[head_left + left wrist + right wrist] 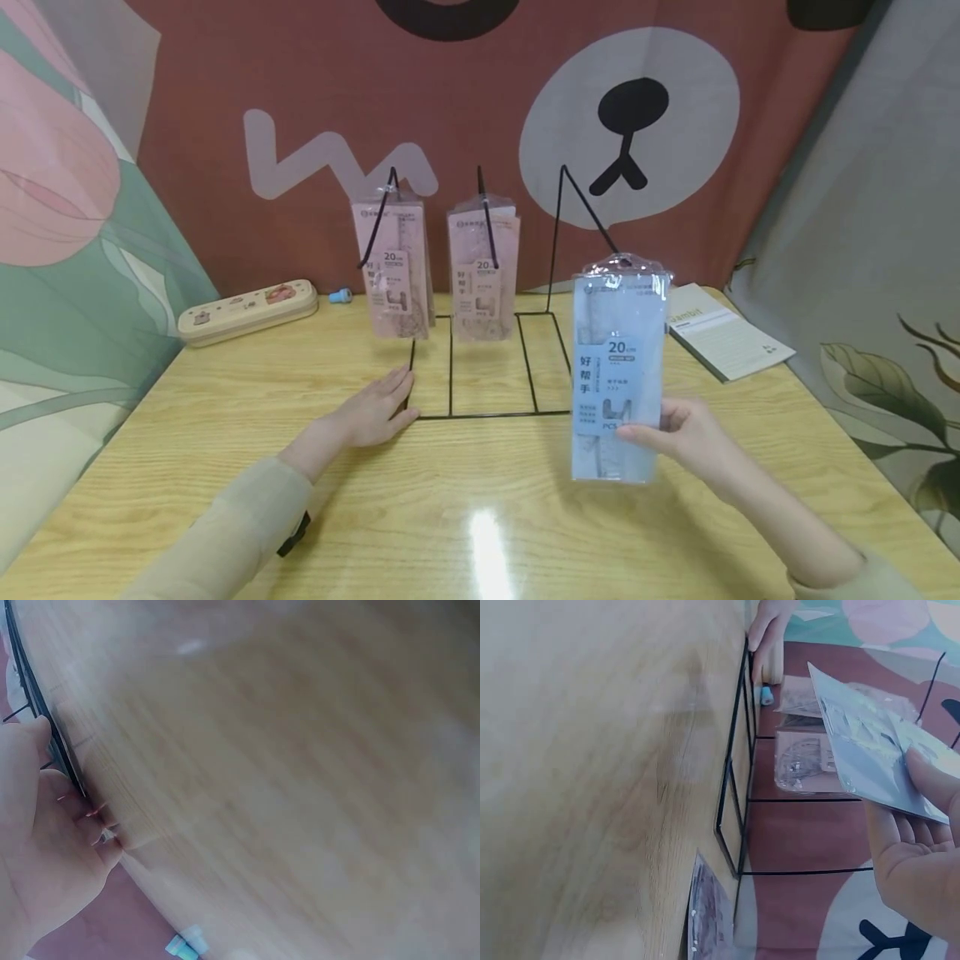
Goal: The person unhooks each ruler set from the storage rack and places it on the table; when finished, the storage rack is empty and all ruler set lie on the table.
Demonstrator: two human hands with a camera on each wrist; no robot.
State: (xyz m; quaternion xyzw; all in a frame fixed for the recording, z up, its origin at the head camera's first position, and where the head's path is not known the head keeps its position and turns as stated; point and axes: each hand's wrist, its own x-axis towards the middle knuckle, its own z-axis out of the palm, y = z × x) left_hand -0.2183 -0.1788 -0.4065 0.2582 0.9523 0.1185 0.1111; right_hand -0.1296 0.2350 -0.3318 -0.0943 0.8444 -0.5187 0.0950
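A blue ruler set packet (615,375), marked 20 cm in clear plastic, is pinched by my right hand (693,437) between thumb and fingers at its lower right edge. The packet's hanging hole is right at the tip of the black wire rack's (492,414) right-hand hook. On the left hook hangs a pink ruler set packet (390,283), and another pink ruler set packet (483,279) hangs from the middle hook. My left hand (377,408) rests at the left side of the rack's base, fingers extended along the wire.
Back left lies a cream pencil case (247,312), with a small blue cap-like object (341,296) beside it. A notebook (723,333) sits at the right rear of the wooden table (405,517). Behind everything hangs a printed cloth (300,75).
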